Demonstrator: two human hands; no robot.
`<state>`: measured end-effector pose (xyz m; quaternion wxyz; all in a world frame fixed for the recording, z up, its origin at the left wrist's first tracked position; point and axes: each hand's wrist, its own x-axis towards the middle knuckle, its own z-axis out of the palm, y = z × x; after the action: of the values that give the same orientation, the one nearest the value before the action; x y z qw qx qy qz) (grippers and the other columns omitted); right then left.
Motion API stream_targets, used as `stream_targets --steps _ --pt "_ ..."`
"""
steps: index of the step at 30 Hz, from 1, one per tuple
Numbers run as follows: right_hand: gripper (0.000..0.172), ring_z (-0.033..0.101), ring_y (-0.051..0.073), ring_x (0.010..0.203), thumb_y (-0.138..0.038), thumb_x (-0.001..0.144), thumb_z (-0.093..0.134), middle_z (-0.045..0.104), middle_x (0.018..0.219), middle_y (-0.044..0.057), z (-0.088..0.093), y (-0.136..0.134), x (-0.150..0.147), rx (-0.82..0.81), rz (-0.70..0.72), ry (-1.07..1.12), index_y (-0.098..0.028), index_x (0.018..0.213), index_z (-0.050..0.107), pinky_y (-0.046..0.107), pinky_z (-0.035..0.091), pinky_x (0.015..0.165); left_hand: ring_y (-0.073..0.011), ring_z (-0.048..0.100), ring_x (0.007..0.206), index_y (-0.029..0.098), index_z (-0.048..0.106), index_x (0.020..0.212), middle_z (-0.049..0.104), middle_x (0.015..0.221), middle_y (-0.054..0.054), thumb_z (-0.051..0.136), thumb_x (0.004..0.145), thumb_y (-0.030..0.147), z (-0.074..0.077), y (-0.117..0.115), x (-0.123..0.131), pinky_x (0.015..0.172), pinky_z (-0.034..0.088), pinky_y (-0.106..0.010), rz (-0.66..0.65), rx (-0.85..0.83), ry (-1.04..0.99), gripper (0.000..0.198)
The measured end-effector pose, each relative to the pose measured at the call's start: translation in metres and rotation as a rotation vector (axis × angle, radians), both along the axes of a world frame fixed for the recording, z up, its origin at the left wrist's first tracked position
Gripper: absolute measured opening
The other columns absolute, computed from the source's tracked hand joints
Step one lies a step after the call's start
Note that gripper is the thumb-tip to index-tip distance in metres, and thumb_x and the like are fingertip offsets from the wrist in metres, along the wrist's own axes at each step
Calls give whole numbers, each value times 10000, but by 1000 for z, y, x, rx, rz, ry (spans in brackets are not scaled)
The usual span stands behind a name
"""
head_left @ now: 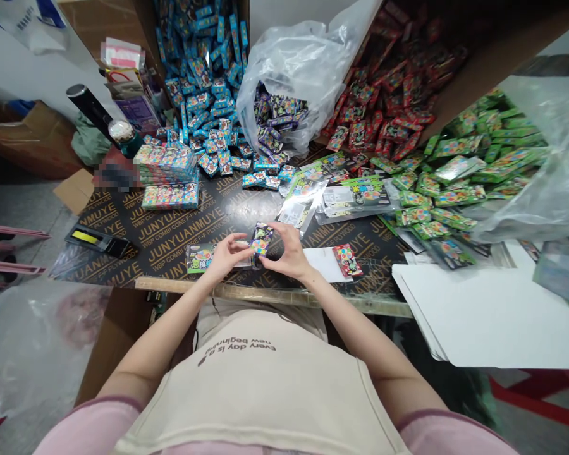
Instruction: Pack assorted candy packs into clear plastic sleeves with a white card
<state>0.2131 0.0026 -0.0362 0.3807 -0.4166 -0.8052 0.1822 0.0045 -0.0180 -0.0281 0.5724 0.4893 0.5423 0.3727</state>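
Observation:
Between my two hands, near the table's front edge, is a small dark purple box [262,239] with a colourful print. My left hand [231,254] pinches its left side, and my right hand [287,253] holds its right side with thumb and fingers. Partly under my left hand lies a green and black printed packet [198,258]. A red box [347,260] rests on a white card [323,265] to the right of my right hand.
Piles of blue boxes [213,95], red boxes [379,107] and green packets [493,148] line the back. A clear bag [294,63] holds purple boxes. Stacked boxes [171,196] and a black tool [97,241] are at left, white sheets [493,316] at right.

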Motion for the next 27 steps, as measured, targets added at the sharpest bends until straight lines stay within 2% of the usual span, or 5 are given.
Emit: stream_targets --steps 3,6,16,23,27 --pt "677 565 316 1086 -385 658 710 626 1198 113 -10 2 16 -2 -71 -84 -210 1274 492 466 327 977 -340 481 1240 215 462 1373 568 1269 -141 879 491 448 -10 -2 -29 1082 306 -534 -233 378 567 1004" --pt "649 576 313 1074 -377 649 713 643 1181 111 -24 -3 22 -43 -25 -160 -206 1242 509 483 272 1006 -344 473 1192 224 332 1471 534 1238 -130 863 529 416 -26 -5 -47 1045 318 -529 -394 487 898 1099" --pt "806 476 316 1273 -432 645 744 538 1356 137 -44 -1 15 -299 305 -93 -204 1359 446 518 224 1093 -292 485 1133 244 220 1508 516 1204 -99 803 613 352 -35 -13 -42 1010 366 -447 -425 550 832 1074" --pt "1003 423 329 1314 -587 655 765 506 1380 136 -22 -1 13 -281 7 95 -254 1477 297 546 257 1101 -308 514 1133 167 292 1472 549 1214 -149 740 693 377 -20 0 -32 1007 378 -473 -142 793 959 923" --pt "774 571 252 1176 -492 795 679 581 1305 116 -13 -9 10 -399 -27 394 -253 1450 343 459 421 1027 -327 478 1244 206 391 1406 555 1274 -139 683 750 368 -13 -3 -20 1119 207 -555 -70 945 955 736"
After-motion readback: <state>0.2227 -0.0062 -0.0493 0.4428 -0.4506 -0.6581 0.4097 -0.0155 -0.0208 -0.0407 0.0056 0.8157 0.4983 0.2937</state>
